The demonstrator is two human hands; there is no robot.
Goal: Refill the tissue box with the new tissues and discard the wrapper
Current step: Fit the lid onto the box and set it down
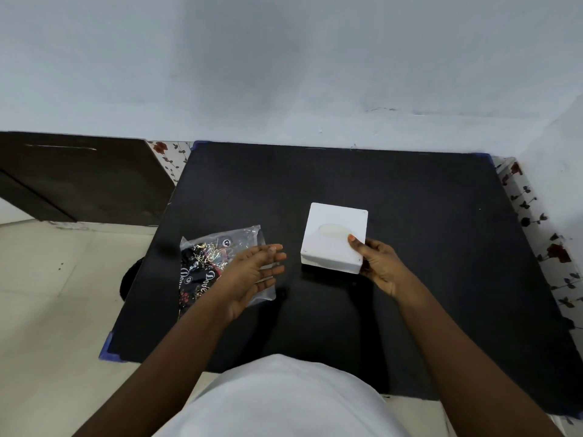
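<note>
A white square tissue box (331,228) with an oval slot on top sits near the middle of the black table (410,200). My right hand (377,264) grips its near right corner, thumb on the top face. Left of the box lies a clear plastic tissue pack (209,250) with black, gold and red print. My left hand (255,272) hovers over the pack's right part, palm turned toward the box, fingers straight and slightly apart, holding nothing. The pack's near right part is hidden under this hand.
The table stands against a pale wall (284,74). A dark wooden panel (79,178) is at the left, above a light tiled floor (47,294). A floral-patterned surface (542,234) runs along the table's right edge. My white shirt (284,402) fills the bottom centre.
</note>
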